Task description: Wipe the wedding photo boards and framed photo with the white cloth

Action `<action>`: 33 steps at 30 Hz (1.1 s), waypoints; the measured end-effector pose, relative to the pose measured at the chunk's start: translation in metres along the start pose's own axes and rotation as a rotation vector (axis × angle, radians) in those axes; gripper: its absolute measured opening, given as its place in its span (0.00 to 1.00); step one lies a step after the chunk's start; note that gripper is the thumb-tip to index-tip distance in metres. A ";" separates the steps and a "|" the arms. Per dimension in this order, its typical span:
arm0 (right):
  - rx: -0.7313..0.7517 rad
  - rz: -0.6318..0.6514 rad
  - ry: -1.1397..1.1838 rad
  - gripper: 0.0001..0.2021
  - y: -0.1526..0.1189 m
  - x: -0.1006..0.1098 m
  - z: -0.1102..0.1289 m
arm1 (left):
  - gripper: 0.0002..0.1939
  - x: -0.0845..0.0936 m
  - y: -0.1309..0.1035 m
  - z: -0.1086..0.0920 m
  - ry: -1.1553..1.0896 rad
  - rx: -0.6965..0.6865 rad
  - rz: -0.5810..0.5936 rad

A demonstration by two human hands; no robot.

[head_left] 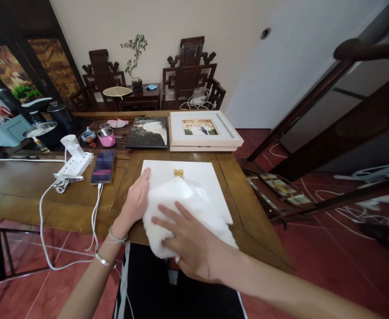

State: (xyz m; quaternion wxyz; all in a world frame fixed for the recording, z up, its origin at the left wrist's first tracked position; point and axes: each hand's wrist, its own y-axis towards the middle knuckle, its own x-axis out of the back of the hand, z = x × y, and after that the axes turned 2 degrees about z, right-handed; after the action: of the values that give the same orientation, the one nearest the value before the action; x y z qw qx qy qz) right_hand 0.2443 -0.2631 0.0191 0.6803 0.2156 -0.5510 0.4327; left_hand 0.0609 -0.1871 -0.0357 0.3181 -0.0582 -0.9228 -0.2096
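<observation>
A white board (210, 177) lies flat on the wooden table near its front edge, with a small gold hanger (178, 173) fixed toward its far side. A fluffy white cloth (171, 195) covers the near part of the board and droops over the table edge. My right hand (187, 239) lies on the cloth with its fingers spread. Beside the board's left edge, my left hand (137, 197) rests with its fingers stretched out, touching the edge of board and cloth.
Behind the board are a framed picture (205, 128) and a dark photo panel (148, 133). To the left lie a phone (103, 167), a white power strip (76, 165) with cables, and a pink cup (106, 138). A wooden rack (300, 102) stands at right.
</observation>
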 end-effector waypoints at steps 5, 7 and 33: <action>-0.076 -0.166 0.064 0.17 -0.017 0.003 -0.020 | 0.23 -0.004 -0.001 -0.001 0.148 -0.033 0.128; -0.141 -0.229 0.030 0.16 -0.010 0.006 -0.036 | 0.22 -0.005 -0.001 0.000 0.168 -0.047 0.123; -0.496 -0.398 -0.077 0.13 0.000 0.027 -0.141 | 0.18 -0.009 -0.001 0.008 0.211 -0.081 0.089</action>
State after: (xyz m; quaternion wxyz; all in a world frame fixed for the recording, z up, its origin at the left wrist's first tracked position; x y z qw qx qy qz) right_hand 0.3238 -0.1449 0.0023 0.7620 0.1628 -0.6121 0.1352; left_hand 0.0632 -0.1839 -0.0471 0.4198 -0.0898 -0.8714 -0.2375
